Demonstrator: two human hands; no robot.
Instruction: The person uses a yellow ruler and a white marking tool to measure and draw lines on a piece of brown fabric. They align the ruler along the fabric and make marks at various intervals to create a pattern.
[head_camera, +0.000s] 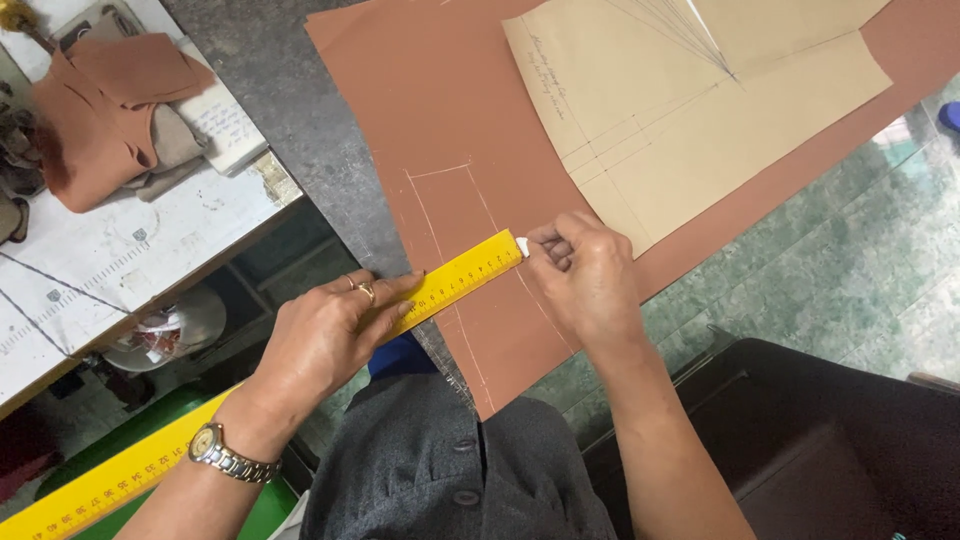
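Observation:
My left hand (335, 330) presses a long yellow ruler (460, 275) flat onto a rust-brown cloth (440, 130) spread on a grey table (290, 90). My right hand (585, 275) pinches a small white piece of chalk (521, 246) at the ruler's far end, its tip on the cloth. Thin chalk lines (440, 225) mark a narrow rectangle on the cloth beside the ruler. A beige paper pattern (700, 110) with pencil lines lies on the cloth beyond my right hand. A wristwatch sits on my left wrist and a ring on one finger.
To the left stands a white worktable (130, 250) with folded brown cloth pieces (110, 110) and a notebook. A dark chair or case (820, 440) is at lower right on a green tiled floor (860, 260). A green surface (150, 420) lies under the ruler's near end.

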